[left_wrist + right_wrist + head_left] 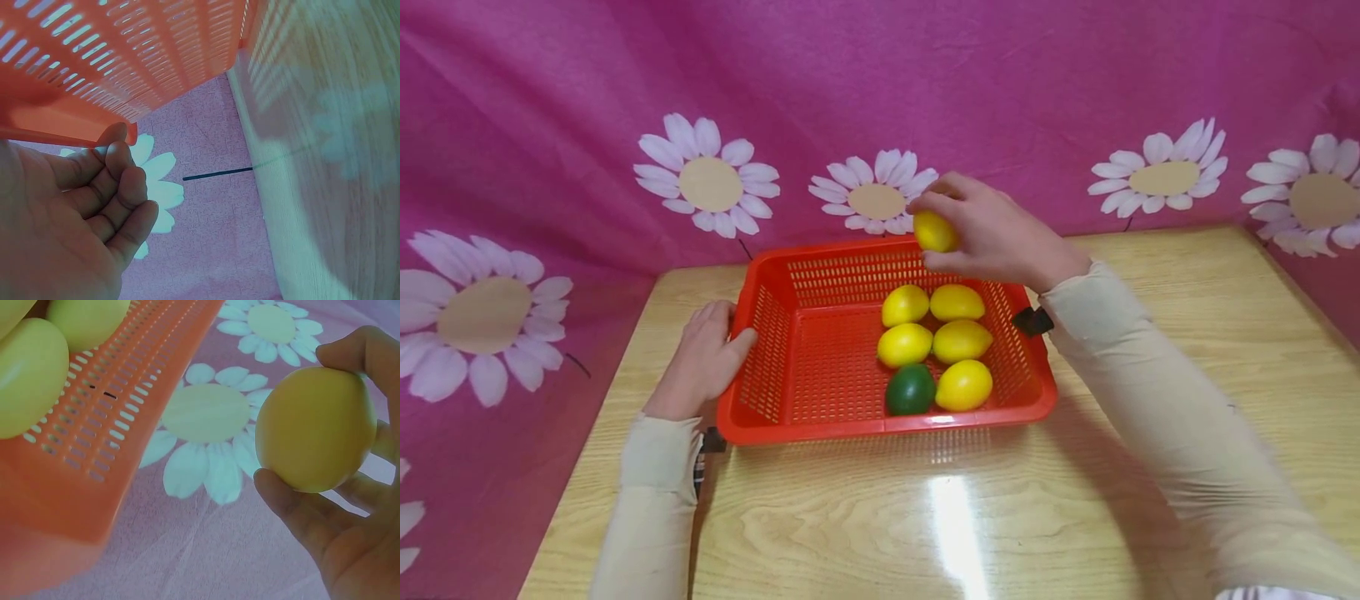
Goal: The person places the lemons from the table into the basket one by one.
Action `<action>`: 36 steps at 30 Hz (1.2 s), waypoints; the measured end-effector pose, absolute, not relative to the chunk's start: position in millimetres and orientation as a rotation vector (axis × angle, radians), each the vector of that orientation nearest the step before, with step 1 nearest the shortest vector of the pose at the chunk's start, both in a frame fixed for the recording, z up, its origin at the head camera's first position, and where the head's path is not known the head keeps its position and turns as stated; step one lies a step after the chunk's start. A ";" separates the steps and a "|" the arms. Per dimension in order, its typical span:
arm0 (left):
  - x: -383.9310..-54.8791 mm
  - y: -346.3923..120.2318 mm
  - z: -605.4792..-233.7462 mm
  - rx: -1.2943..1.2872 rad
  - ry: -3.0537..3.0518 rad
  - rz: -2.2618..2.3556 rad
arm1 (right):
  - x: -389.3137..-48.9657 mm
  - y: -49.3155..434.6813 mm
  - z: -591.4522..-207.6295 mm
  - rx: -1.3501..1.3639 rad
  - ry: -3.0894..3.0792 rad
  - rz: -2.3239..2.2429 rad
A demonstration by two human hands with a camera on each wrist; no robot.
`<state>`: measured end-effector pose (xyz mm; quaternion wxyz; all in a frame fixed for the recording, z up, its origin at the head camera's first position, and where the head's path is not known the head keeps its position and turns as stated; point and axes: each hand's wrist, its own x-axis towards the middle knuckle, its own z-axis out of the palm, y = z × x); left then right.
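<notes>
The right hand [992,229] grasps a yellow lemon [935,231] between thumb and fingertips, holding it in the air above the far rim of the red basket [775,333], which stands on the wooden surface [880,517]. The left hand [703,362] rests released against the basket's left wall, thumb on its rim. Inside the basket, toward its right side, lie five yellow lemons [961,340] and one green fruit [911,389] at the near wall.
</notes>
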<state>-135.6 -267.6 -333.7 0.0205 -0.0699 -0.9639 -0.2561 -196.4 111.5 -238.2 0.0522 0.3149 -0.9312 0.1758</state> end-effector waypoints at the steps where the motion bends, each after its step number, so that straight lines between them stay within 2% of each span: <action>1: -135.7 -267.4 -333.6 -0.218 -2.989 -0.793 | -196.4 110.5 -238.6 0.966 -2.830 0.533; 36: -134.3 -265.6 -330.8 -0.177 -3.007 -0.813 | -194.7 71.9 -261.6 1.208 -2.793 0.442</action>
